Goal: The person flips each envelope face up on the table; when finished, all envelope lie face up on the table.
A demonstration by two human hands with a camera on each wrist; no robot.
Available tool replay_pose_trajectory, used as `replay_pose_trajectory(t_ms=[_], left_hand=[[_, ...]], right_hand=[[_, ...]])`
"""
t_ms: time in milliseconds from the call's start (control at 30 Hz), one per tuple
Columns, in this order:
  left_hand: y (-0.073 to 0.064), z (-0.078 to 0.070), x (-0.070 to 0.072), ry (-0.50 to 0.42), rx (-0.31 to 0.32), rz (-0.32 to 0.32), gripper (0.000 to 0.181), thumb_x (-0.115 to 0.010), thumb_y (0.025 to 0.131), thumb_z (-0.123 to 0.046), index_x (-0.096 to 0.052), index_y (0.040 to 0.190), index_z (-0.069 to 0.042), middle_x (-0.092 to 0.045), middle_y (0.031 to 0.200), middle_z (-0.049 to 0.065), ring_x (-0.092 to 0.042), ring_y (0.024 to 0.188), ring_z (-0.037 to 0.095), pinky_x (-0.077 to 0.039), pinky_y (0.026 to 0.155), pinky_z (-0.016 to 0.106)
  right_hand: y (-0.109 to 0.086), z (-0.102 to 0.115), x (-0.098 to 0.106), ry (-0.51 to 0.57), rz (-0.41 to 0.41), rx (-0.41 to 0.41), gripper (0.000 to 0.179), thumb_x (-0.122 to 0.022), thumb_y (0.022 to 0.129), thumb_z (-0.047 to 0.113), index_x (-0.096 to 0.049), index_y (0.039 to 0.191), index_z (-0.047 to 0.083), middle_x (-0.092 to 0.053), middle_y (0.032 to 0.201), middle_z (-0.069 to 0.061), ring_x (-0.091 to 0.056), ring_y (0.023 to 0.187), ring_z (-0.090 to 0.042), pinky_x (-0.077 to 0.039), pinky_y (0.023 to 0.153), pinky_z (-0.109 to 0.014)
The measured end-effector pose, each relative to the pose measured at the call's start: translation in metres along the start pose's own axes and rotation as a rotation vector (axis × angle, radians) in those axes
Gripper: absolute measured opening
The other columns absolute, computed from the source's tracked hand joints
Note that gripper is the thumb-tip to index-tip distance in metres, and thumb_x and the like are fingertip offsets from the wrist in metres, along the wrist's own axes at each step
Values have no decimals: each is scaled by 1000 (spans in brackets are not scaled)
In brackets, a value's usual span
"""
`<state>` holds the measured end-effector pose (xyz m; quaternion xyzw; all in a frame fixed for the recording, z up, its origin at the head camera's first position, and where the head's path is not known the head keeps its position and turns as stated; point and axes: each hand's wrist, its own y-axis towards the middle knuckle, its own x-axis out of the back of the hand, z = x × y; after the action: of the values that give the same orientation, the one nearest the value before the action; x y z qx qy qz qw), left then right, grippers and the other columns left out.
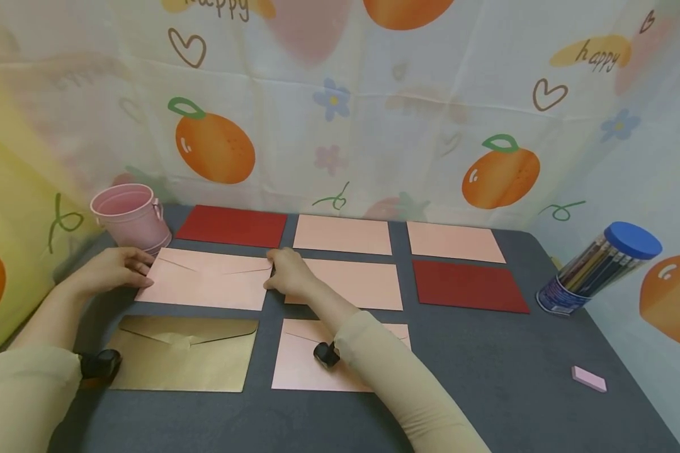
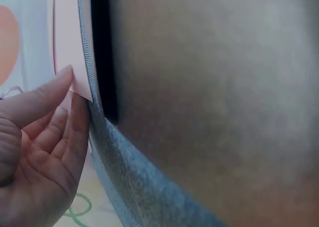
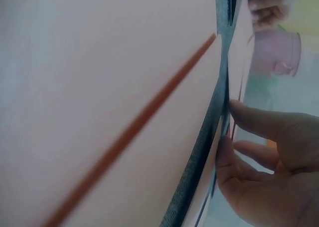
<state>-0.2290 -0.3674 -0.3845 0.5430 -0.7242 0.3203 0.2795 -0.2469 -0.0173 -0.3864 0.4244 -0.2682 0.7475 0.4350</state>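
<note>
The pale pink envelope (image 1: 204,286) lies flap side up at the left of the middle row on the dark grey tabletop (image 1: 476,377), with a red envelope (image 1: 230,226) behind it, a gold envelope (image 1: 181,368) in front and the pink bucket (image 1: 131,217) just off its far left corner. Whether its whole underside rests on the surface, I cannot tell.

The left hand (image 1: 113,272) is at the left edge. In the left wrist view its grip is nearly closed, the thumb laid on the face near a corner and the fingers behind, so that the paper is pinched between them. The right hand (image 1: 293,275) has the opposite edge, towards the far corner; its thumb and forefinger are drawn close together on that edge with only a small gap between them, and how firmly they press cannot be seen.

The envelope should be very light, thin and bendable, stiffer along its folds than across the middle, and smooth enough to slide easily over the tabletop. A hard squeeze would probably crease it, and a pull on the flap might lift the flap alone. The short edges look the best place to take hold, one on each side, with light pressure and even tension so the middle does not sag
</note>
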Motion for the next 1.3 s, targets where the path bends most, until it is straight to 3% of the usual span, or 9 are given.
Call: replay_pose_trajectory(t_ms=[100, 200, 333, 467, 567, 767, 933, 1133, 1300], left_hand=[[0, 0, 1, 4, 7, 22, 52, -70, 87, -8, -47, 123, 21, -69, 95, 12, -57, 73, -6, -53, 67, 16], [0, 2, -1, -36, 26, 54, 53, -70, 87, -8, -46, 124, 21, -67, 94, 8, -59, 73, -4, -54, 68, 17], [0, 2, -2, -69, 46, 82, 54, -70, 88, -9, -45, 125, 21, -64, 93, 5, -60, 73, -2, -56, 69, 18], [-2, -2, -1, -46, 44, 65, 52, -71, 87, -8, -46, 122, 21, -62, 92, 6, -57, 72, -2, -55, 68, 17], [-2, -4, -1, -30, 37, 51, 50, -72, 85, -6, -46, 119, 21, -60, 91, 7, -54, 72, -2, -54, 67, 17], [-1, -11, -1, 57, 4, 26, 45, -75, 81, -5, -53, 111, 20, -62, 93, 19, -53, 75, -1, -52, 64, 18], [2, -22, 0, 204, -37, -6, 40, -80, 76, -13, -63, 103, 11, -67, 93, 20, -56, 80, 6, -49, 65, 23], [9, -56, -6, 259, -156, -61, 34, -80, 76, -12, -65, 101, 6, -69, 90, 16, -61, 82, 18, -50, 67, 27], [13, -104, -26, 231, -220, -58, 37, -76, 83, -14, -63, 113, 4, -69, 105, 20, -65, 95, 28, -54, 82, 40]], right_hand=[[-1, -1, 0, -9, -4, 27, 34, -80, 82, 16, -66, 111, 2, -64, 93, -3, -56, 89, -15, -46, 76, -22], [-2, -2, 1, -1, -7, 63, 24, -80, 81, 13, -65, 96, 1, -44, 71, 2, -43, 71, -12, -33, 61, -20], [-3, -3, 1, 9, -2, 87, 21, -79, 81, 9, -66, 96, 0, -46, 67, 1, -42, 66, -11, -32, 58, -18], [-3, 0, 0, -4, 8, 69, 36, -77, 83, 9, -67, 117, 2, -72, 97, -6, -59, 82, -12, -45, 70, -18], [-2, 2, -1, -34, 14, 54, 50, -77, 84, 11, -61, 132, 6, -70, 126, -7, -66, 110, -16, -53, 91, -23], [-2, 5, -1, -88, 18, 53, 53, -76, 85, 11, -59, 136, 9, -66, 134, -5, -60, 128, -20, -50, 104, -30], [-3, 6, 4, -9, 35, 58, 56, -76, 84, 9, -58, 136, 8, -65, 135, -7, -63, 121, -19, -50, 100, -27], [-9, 0, 21, 169, 64, 79, 55, -71, 87, 8, -55, 139, 7, -71, 120, -10, -62, 80, -11, -44, 64, -17], [-15, -12, 42, 178, 36, 83, 53, -70, 88, 10, -55, 139, 11, -62, 138, -6, -66, 99, -18, -50, 71, -21]])
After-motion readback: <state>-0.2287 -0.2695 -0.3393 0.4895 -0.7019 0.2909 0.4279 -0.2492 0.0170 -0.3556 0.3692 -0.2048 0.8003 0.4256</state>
